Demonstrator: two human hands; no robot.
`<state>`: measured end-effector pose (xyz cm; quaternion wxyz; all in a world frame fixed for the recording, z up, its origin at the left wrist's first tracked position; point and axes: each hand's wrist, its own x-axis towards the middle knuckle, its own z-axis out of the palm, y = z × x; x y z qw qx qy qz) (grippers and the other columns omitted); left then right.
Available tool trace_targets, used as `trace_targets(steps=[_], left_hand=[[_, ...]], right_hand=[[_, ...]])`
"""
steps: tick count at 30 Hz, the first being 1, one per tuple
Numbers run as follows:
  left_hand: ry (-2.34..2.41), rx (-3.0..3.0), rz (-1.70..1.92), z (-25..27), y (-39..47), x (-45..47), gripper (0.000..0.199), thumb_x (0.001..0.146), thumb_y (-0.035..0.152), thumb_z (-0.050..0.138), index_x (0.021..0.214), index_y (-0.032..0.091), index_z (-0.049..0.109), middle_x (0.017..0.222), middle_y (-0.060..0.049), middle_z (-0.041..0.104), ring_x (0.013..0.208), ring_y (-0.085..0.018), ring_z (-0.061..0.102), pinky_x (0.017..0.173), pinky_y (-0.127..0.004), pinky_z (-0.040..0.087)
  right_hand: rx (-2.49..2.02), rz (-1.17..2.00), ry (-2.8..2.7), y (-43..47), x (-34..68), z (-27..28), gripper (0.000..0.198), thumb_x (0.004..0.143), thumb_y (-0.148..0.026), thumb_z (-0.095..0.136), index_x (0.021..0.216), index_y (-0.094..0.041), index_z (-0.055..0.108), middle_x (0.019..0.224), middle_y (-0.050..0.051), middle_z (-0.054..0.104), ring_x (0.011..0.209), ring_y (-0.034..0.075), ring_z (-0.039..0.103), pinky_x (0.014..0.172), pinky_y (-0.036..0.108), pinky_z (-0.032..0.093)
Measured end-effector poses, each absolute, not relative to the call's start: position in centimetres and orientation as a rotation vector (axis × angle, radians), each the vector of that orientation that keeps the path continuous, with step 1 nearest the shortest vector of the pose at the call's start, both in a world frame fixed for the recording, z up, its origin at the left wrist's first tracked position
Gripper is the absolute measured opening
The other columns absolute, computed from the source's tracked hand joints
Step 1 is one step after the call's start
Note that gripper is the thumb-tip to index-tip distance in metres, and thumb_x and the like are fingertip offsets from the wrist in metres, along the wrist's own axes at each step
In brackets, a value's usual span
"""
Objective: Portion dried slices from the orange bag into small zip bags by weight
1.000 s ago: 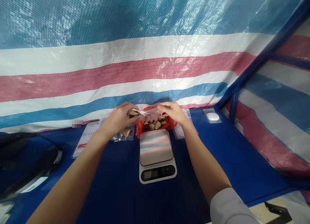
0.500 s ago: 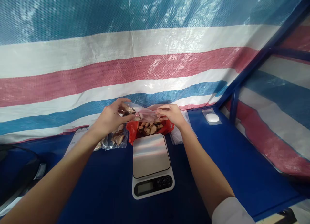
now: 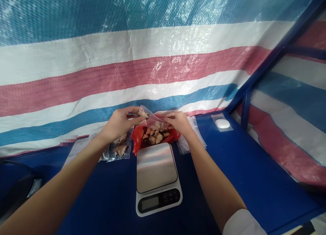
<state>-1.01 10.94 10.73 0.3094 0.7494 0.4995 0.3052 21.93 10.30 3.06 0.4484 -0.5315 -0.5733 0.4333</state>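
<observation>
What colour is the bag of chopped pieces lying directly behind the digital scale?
Red. That bag shows best in the head view, behind the digital scale.

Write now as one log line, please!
left hand: pinching clear bag; right hand: pinching same bag; red bag: brown pieces inside

The blue surface (image 3: 236, 167) before me carries a scale (image 3: 156, 169), a red bag (image 3: 138, 136) just beyond, filled clear bags (image 3: 121, 150) and a phone (image 3: 77, 147) left, flat clear bags (image 3: 183, 145) and a white oval (image 3: 222, 123) right.
</observation>
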Motion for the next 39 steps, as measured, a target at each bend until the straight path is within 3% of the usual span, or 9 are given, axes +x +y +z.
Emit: trace_targets(steps=[6,12,22,29,39], left_hand=[[1.426,2.013,0.793,10.9,11.0,-1.1,0.052,0.074,0.064,0.071,0.100,0.020,0.078,0.106,-0.008,0.079,0.100,-0.029,0.072,0.095,-0.040,0.056],[1.365,2.087,0.822,12.0,10.7,-0.3,0.045,0.078,0.061,0.070,0.098,0.022,0.078,0.108,-0.006,0.079,0.102,-0.026,0.072,0.097,-0.037,0.056],[1.495,1.917,0.850,10.2,10.0,-2.0,0.053,0.073,0.060,0.075,0.106,0.019,0.076,0.104,-0.009,0.079,0.092,-0.026,0.074,0.086,-0.038,0.060],[1.581,2.045,0.960,10.1,9.9,-1.8,0.035,0.082,0.053,0.066,0.094,0.023,0.080,0.101,-0.004,0.080,0.095,-0.027,0.072,0.090,-0.036,0.058],[1.630,2.099,0.994,10.2,9.6,-2.7,0.033,0.085,0.051,0.061,0.095,0.025,0.079,0.101,-0.002,0.080,0.094,-0.026,0.072,0.091,-0.034,0.056]], right_hand=[[-1.383,0.937,-1.522,10.8,21.9,2.1,0.016,0.087,-0.021,0.066,0.082,-0.022,0.081,0.078,0.003,0.077,0.070,0.018,0.071,0.063,0.029,0.060],[-1.321,1.006,-1.515,11.1,21.7,1.5,0.015,0.086,-0.023,0.068,0.083,-0.024,0.082,0.072,0.004,0.076,0.076,0.022,0.072,0.072,0.036,0.061],[-1.450,0.808,-1.607,10.6,22.1,2.6,0.020,0.084,-0.018,0.064,0.079,-0.024,0.082,0.082,0.005,0.079,0.079,0.024,0.072,0.075,0.033,0.057],[-1.498,0.643,-1.628,10.5,22.2,3.2,0.022,0.087,-0.021,0.062,0.093,-0.024,0.083,0.095,0.004,0.081,0.085,0.023,0.072,0.077,0.030,0.052],[-1.492,0.591,-1.803,10.2,20.6,2.9,0.022,0.088,-0.022,0.061,0.085,-0.027,0.083,0.091,0.002,0.080,0.085,0.022,0.070,0.075,0.029,0.049]])
